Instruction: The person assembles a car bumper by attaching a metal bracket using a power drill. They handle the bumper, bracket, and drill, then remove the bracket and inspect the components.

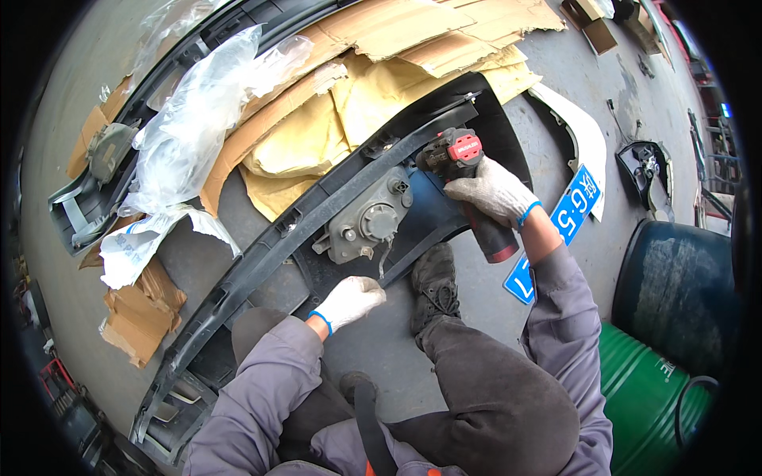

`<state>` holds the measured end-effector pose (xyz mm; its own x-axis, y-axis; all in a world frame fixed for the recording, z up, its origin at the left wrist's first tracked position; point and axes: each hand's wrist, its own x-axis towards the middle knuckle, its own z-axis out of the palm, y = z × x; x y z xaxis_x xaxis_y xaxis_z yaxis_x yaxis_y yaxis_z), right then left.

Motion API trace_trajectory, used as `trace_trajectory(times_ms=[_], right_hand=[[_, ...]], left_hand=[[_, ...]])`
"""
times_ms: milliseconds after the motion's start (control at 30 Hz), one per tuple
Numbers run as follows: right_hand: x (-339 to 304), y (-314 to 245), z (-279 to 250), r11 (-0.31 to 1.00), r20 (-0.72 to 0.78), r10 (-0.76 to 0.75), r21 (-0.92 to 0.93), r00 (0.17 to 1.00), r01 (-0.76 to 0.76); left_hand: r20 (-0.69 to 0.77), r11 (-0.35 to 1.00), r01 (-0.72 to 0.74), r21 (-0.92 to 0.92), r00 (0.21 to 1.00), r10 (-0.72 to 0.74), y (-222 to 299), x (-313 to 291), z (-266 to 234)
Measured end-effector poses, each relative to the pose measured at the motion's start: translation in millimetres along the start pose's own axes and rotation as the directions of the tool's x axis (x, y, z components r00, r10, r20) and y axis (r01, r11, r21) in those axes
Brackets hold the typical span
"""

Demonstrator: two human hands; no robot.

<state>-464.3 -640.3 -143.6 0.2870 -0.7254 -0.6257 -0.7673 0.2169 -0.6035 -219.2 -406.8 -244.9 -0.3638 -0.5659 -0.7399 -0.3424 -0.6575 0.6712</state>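
Observation:
My right hand [500, 192], in a white knit glove with a blue cuff, grips a red and black cordless driver [465, 148]. The driver is over the right end of a black car bumper [255, 255], which lies inner side up on the floor. A grey lamp unit [376, 223] sits in the bumper, left of the driver, and a short wire hangs from it. Below the lamp, and apart from it, is my gloved left hand [351, 301]. Its fingers are curled closed, and whatever may be between them is hidden.
Torn cardboard [373, 32], yellow wrapping [305, 135] and clear plastic film [194, 127] lie beyond the bumper. A blue number plate [578, 205] and a white body panel [591, 143] lie at right. A green drum [647, 389] and a dark blue drum [675, 278] are near my right arm.

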Motion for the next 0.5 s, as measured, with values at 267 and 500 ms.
trace_trajectory(times_ms=[267,500], right_hand=[[-22.4,-18.0,13.5,0.996,-0.068,0.059,-0.064,0.996,-0.063],[-27.4,-11.3,14.9,0.993,-0.073,0.025,-0.114,0.997,-0.034]], left_hand=[[0.004,0.999,0.030,-0.026,1.000,-0.030,-3.4,0.2,-0.4],[-0.005,1.000,-0.003,-0.014,1.000,0.003,-4.9,0.7,0.6]])
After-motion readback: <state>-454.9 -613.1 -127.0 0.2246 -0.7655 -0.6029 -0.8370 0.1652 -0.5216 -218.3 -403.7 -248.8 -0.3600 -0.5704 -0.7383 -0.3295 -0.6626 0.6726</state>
